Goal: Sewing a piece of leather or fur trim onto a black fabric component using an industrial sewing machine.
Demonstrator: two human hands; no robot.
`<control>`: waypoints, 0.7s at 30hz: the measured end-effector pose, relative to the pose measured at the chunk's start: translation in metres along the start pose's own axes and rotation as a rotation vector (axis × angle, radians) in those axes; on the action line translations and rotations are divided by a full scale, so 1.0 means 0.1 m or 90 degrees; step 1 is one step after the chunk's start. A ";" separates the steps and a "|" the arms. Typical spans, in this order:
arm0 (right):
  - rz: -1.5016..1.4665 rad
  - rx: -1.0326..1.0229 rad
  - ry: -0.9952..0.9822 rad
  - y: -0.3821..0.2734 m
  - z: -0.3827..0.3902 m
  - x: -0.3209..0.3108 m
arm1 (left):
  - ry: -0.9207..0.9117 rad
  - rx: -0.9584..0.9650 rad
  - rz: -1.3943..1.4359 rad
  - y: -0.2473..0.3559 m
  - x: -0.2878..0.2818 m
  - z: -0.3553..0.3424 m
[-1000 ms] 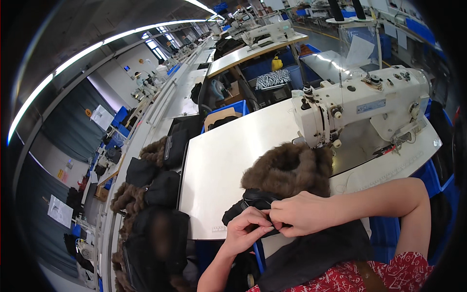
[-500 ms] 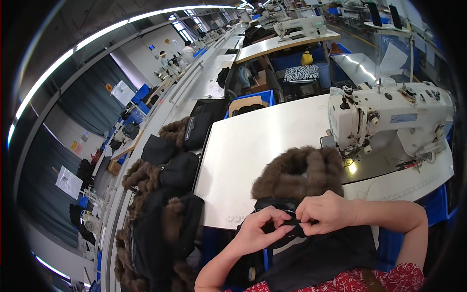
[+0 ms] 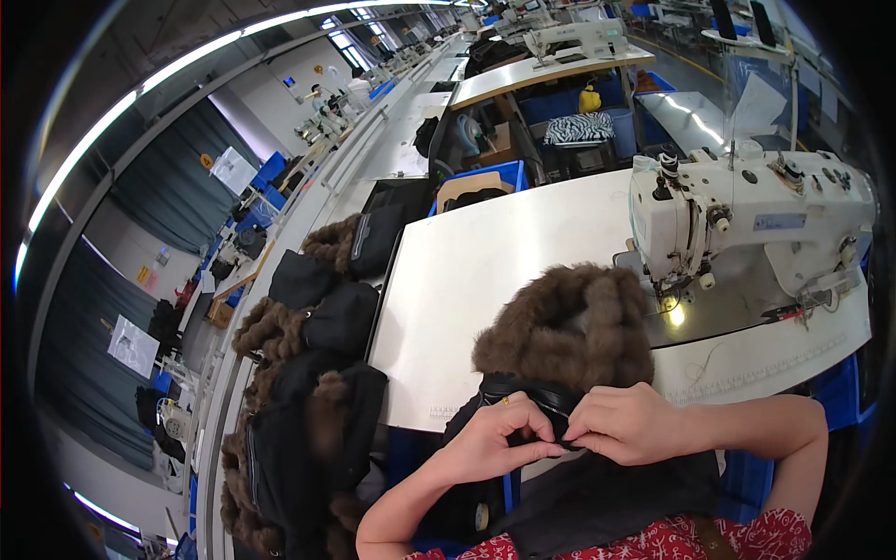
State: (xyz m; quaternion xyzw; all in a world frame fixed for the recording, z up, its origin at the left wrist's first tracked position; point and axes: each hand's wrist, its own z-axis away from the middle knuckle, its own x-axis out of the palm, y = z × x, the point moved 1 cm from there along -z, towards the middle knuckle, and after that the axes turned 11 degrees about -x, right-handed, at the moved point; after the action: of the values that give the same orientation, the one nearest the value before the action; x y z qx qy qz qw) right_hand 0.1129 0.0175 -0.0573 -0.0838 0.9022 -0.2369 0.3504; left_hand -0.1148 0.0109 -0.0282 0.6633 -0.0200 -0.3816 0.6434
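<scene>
A black zippered piece [image 3: 497, 385] with a thick loop of brown fur [image 3: 574, 359] lies at the near edge of the white sewing table, the fur resting on the tabletop. My left hand [image 3: 497, 439] pinches the black material just below the zipper, thumb against fingers. Close beside it, my right hand [image 3: 623, 425] grips the same edge between thumb and curled fingers. The fingertips of both hands almost meet, and the bit of material between them is mostly hidden. To the right of the fur stands a white sewing machine [image 3: 747, 219], its small lamp lit near the needle.
Black pieces with brown fur [image 3: 331, 317] are heaped along the table's left side. Red-handled snips [image 3: 782, 312] lie at the machine's base. A blue bin [image 3: 509, 175] holding cardboard is beyond the table, and another sewing machine [image 3: 579, 39] stands farther back.
Both hands keep hold of the black piece while their fingers shift along its edge. The right hand has turned, its fingers drawing lower, and the fur loop has slid slightly left.
</scene>
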 end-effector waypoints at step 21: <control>-0.172 0.181 -0.003 0.26 -0.02 -0.28 | 0.117 0.129 -0.022 -0.11 0.07 -0.20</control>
State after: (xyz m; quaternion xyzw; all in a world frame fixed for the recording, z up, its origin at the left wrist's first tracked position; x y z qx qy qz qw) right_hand 0.1326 0.0497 -0.0520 -0.1544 0.8395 -0.4064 0.3260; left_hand -0.1044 0.0261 -0.0435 0.7574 0.0116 -0.3262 0.5656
